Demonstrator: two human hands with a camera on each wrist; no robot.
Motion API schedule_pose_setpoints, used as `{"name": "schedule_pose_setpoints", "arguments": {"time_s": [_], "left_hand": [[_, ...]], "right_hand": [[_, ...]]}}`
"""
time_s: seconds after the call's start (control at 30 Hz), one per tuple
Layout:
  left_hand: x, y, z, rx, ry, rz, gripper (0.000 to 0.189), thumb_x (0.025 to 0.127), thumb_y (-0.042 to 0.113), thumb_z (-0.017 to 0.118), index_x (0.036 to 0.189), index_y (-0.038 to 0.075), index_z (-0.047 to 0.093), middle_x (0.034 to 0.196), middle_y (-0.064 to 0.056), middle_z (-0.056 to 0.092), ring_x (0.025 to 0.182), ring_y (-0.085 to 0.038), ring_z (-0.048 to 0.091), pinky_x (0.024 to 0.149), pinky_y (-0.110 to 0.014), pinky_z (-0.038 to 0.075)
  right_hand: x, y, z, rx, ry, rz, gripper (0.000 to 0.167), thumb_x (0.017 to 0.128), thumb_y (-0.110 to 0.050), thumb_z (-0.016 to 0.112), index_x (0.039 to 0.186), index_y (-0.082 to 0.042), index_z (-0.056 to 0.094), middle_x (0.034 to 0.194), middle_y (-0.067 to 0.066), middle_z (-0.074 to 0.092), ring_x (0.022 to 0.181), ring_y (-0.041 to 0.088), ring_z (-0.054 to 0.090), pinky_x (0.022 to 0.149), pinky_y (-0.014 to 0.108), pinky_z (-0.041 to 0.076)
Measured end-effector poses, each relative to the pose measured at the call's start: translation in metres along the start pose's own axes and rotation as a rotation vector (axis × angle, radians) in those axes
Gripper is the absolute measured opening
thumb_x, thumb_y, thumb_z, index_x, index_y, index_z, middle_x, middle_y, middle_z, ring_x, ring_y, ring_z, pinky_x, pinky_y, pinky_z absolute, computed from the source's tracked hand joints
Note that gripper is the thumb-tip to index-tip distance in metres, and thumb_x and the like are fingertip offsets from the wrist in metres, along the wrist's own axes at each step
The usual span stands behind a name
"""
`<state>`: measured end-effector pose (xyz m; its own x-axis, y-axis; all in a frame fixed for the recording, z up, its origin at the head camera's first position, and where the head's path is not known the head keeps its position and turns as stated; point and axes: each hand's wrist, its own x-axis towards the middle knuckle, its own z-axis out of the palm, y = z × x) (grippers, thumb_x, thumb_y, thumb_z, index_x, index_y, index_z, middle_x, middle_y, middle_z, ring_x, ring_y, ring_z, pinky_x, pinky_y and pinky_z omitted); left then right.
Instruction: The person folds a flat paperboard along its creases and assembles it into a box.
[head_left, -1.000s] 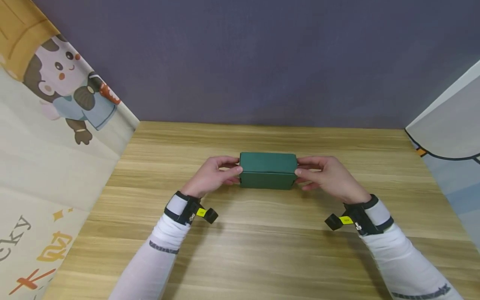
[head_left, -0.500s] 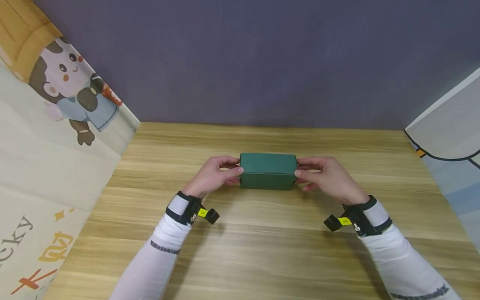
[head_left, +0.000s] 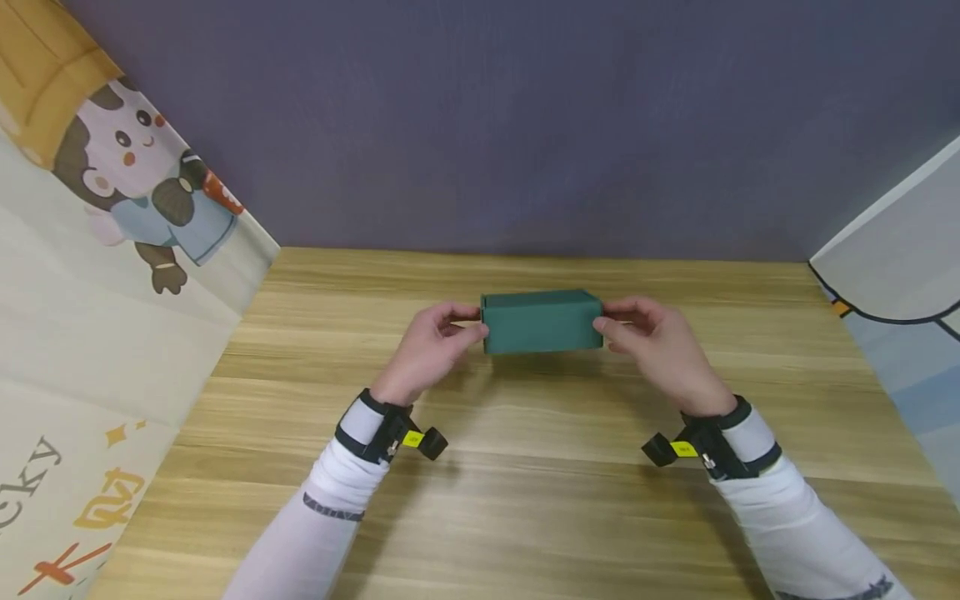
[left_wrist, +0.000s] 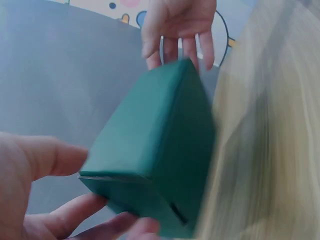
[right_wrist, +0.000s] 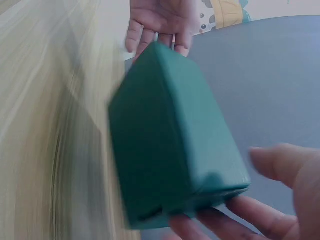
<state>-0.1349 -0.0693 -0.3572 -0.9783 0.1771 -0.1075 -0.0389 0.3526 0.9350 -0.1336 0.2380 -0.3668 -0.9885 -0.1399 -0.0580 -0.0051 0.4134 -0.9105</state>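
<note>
A small closed green box (head_left: pixel 543 325) is held level with the tabletop's far half, off the wood, its shadow showing below it. My left hand (head_left: pixel 431 350) grips its left end, thumb at the front corner and fingers at the end face. At the opposite end my right hand (head_left: pixel 667 354) holds it the same way. The left wrist view shows the box (left_wrist: pixel 145 130) from its left end, with a dark slit near the lower edge. In the right wrist view, the box (right_wrist: pixel 165 135) is tilted, and fingers (right_wrist: pixel 260 215) support its near end.
A wood-grain table (head_left: pixel 525 500) spreads beneath both arms. Behind it rises a dark blue-grey wall (head_left: pixel 525 125). Printed cartoon cloths hang at the left (head_left: pixel 75 333) and right (head_left: pixel 900 250). Each wrist wears a black strap with a small camera.
Both hands have raised the green box off the table and tipped it, so its front face turns up toward the head camera. Half a second ago it sat lower, with its top showing.
</note>
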Motion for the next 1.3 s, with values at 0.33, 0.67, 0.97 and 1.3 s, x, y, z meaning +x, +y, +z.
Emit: {"name": "schedule_pose_setpoints", "arguments": {"time_s": [0.33,0.67,0.97,1.3], "left_hand": [[-0.004,0.014,0.006,-0.125,0.084,0.029,0.052,0.087,0.029,0.072,0.132,0.01,0.052,0.125,-0.006,0.06,0.102,-0.025,0.066,0.084,-0.04,0.056],[-0.002,0.014,0.009,-0.135,0.077,-0.018,0.08,0.084,0.022,0.075,0.151,0.018,0.03,0.122,-0.004,0.056,0.088,-0.024,0.067,0.076,-0.038,0.058],[0.0,0.012,0.01,-0.172,-0.004,-0.059,0.07,0.084,0.015,0.072,0.147,0.012,0.039,0.122,-0.011,0.05,0.091,-0.022,0.062,0.085,-0.046,0.056],[-0.003,0.012,0.012,-0.178,-0.007,-0.028,0.064,0.083,0.01,0.073,0.14,0.021,0.046,0.127,-0.009,0.049,0.099,-0.025,0.059,0.084,-0.046,0.055]], "right_hand": [[-0.002,-0.007,0.004,0.027,0.138,-0.08,0.041,0.091,-0.044,0.062,0.11,-0.008,0.063,0.111,0.004,0.064,0.089,0.011,0.066,0.076,0.029,0.058],[-0.002,-0.004,0.006,0.106,0.104,-0.101,0.044,0.09,-0.036,0.067,0.123,-0.008,0.057,0.117,0.007,0.06,0.091,0.014,0.067,0.075,0.029,0.058],[-0.005,-0.008,0.008,0.057,0.047,-0.075,0.066,0.094,-0.036,0.062,0.149,-0.012,0.035,0.118,0.012,0.056,0.091,0.013,0.064,0.079,0.031,0.058],[-0.003,-0.003,0.009,0.002,-0.02,-0.02,0.073,0.092,-0.045,0.062,0.151,-0.013,0.032,0.105,0.01,0.053,0.086,0.015,0.054,0.068,0.024,0.055]]}}
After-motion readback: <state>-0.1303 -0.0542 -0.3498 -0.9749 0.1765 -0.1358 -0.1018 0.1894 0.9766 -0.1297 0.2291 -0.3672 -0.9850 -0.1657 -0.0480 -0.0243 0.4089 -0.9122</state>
